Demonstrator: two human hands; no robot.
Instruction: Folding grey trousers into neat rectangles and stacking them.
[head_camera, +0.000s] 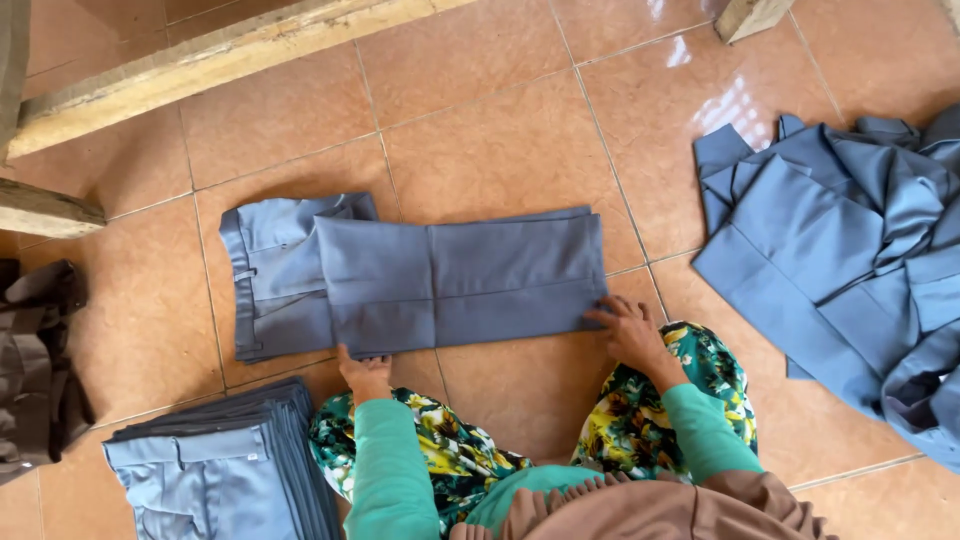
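Trousers (420, 285) of grey-blue cloth lie folded on the tiled floor (500, 130) just beyond the person's knees, their long axis running left to right, with the waistband end at the left and the folded leg end at the right. Both hands meet the near long edge. The left hand (365, 375) rests at the near edge about midway along, its fingers tucked under or against the cloth; whether it pinches the fabric cannot be told. The right hand (630, 330) lies at the near right corner, fingers spread flat and pointing left onto the cloth. So the garment stretches away leftward from the right hand, which sits at its free end. A stack of folded trousers (225, 465) sits near left, touching nothing; a loose heap of blue garments (850, 250) lies well apart at the right.
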